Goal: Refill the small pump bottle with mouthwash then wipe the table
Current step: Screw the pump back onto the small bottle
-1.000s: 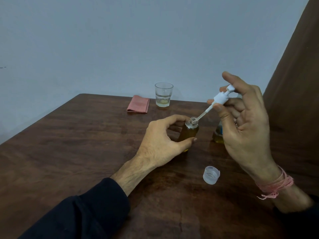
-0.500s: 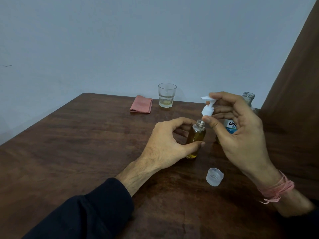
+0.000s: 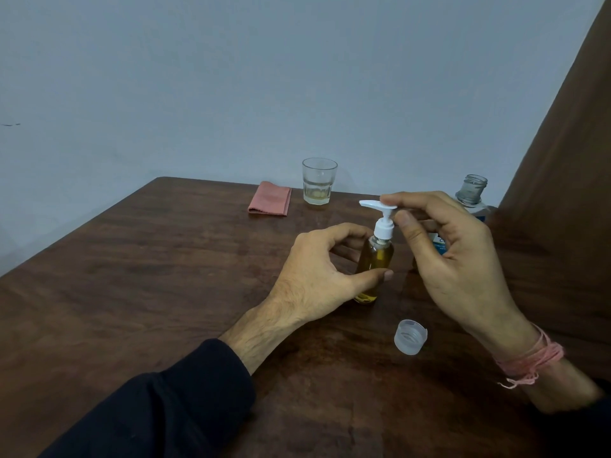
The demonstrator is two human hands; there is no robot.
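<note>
pump (image 3: 383, 223) now seated upright on bottle (image 3: 375, 262), no longer tilted above; left hand (image 3: 317, 276) grips bottle, right hand (image 3: 456, 256) pinches pump; cap (image 3: 410, 337) at 5 o'clock.

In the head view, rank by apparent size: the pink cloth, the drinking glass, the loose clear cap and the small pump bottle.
1. small pump bottle, tallest, though partly covered by the left hand
2. pink cloth and drinking glass: look alike
3. loose clear cap, smallest, despite being nearest the camera
</note>
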